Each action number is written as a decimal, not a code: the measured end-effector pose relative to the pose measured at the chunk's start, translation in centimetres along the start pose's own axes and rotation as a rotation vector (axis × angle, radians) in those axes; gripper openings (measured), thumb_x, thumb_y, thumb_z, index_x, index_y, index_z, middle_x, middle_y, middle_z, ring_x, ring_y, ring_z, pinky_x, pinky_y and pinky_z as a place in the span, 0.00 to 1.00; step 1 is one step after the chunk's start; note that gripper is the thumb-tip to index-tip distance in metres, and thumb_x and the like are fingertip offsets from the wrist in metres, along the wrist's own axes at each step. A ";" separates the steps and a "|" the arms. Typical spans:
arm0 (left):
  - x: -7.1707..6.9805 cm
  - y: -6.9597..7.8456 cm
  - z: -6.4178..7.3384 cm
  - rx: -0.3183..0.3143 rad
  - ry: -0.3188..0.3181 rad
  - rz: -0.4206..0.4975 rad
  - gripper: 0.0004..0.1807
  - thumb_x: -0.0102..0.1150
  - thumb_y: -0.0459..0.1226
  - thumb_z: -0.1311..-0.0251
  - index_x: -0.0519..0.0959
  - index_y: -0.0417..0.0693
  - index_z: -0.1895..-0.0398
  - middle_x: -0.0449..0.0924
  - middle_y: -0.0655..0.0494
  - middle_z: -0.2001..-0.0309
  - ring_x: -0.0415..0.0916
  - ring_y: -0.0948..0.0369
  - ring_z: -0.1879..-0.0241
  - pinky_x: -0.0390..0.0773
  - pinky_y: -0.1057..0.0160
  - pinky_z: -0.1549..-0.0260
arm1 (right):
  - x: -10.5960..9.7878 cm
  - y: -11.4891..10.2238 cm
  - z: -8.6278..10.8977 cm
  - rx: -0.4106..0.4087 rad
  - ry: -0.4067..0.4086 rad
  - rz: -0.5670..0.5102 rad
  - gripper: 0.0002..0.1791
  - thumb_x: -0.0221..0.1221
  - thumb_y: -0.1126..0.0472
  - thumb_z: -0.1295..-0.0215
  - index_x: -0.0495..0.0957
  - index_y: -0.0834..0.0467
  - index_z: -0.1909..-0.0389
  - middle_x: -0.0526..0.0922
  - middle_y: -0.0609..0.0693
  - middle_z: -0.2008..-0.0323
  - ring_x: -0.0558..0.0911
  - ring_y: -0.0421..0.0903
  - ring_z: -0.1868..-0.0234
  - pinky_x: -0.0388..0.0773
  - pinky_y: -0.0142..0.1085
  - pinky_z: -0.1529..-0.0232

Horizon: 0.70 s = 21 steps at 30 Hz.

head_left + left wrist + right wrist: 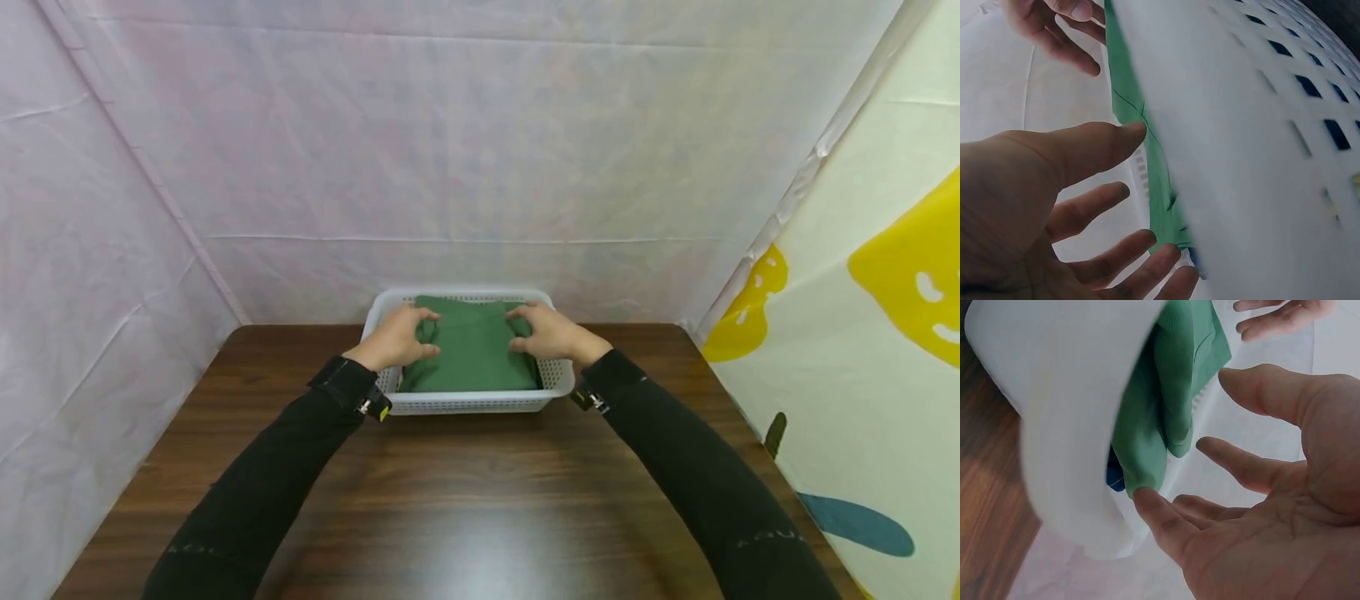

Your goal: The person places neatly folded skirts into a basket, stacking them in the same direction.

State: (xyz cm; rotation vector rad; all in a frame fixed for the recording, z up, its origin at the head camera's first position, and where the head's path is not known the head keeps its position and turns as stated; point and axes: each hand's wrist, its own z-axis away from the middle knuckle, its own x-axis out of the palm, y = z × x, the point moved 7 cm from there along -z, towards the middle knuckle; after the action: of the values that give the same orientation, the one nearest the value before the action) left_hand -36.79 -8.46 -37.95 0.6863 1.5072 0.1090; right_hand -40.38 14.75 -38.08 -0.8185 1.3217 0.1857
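Observation:
A folded green cloth (476,350) lies in a white plastic basket (465,407) with perforated walls. My left hand (399,335) hovers at the cloth's left side, thumb and fingers spread apart. On the opposite side my right hand (551,333) is held the same way, fingers parted. In the right wrist view, the folded layers of the green cloth (1175,381) show near the right hand's (1272,481) fingertips, and one finger seems to touch the edge. A bit of dark blue fabric (1114,472) peeks out beneath it. Neither hand grips anything.
The basket stands at the far edge of a brown wooden table (480,500). White fabric sheeting (450,150) hangs right behind it. To the right is a pale curtain (847,333) with yellow and blue shapes.

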 end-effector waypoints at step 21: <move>-1.9 -0.2 2.2 0.090 0.074 -0.031 0.30 0.67 0.42 0.34 0.72 0.47 0.31 0.67 0.43 0.33 0.61 0.44 0.32 0.65 0.44 0.35 | -1.5 0.2 1.9 -0.157 0.183 0.022 0.30 0.58 0.51 0.24 0.64 0.58 0.27 0.63 0.59 0.29 0.62 0.56 0.28 0.63 0.53 0.31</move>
State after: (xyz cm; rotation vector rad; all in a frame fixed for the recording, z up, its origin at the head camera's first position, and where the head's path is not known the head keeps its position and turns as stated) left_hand -34.96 -10.28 -36.53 0.7370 1.6005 0.0435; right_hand -39.47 16.58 -36.77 -0.9720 1.5021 0.2384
